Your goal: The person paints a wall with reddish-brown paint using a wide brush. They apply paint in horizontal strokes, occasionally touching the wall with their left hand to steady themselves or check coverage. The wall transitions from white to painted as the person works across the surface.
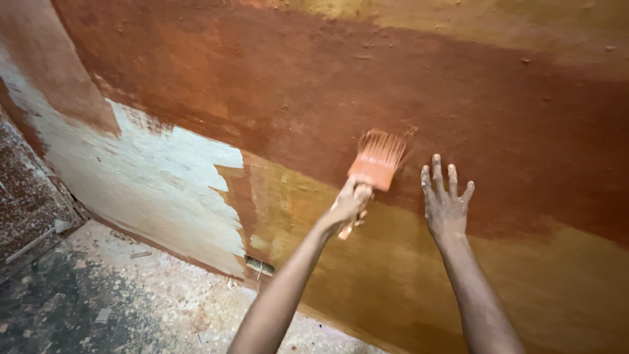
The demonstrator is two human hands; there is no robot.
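Two bare forearms rise from the bottom edge, lean and dusted with reddish pigment. At about 7 o'clock from them lies the floor [98,295], rough grey concrete littered with chips and pale dust.

Left hand [350,203] is clamped round the short handle of a flat, wide paintbrush [375,164]. Its ferrule and stock are coated orange-red, and the splayed, clumped bristles point up toward 12 o'clock, their tips touching the wall [458,98].

Right hand [445,200] sits just beside the brush, at 3 o'clock from it. It holds nothing: the fingers are spread apart and pointing upward, the palm laid flat against the plaster, the skin smeared with paint.

Grainy and pitted, the wall carries a broad, wet-looking band of rust-red running across behind both hands. Below that band, around 5 o'clock, the surface is a smoother ochre-yellow. Off toward 9 o'clock an unpainted patch [170,177] of whitish plaster shows, its edges ragged with brush strokes. At the far left edge a dark, speckled slab [26,196] leans, meeting the floor.
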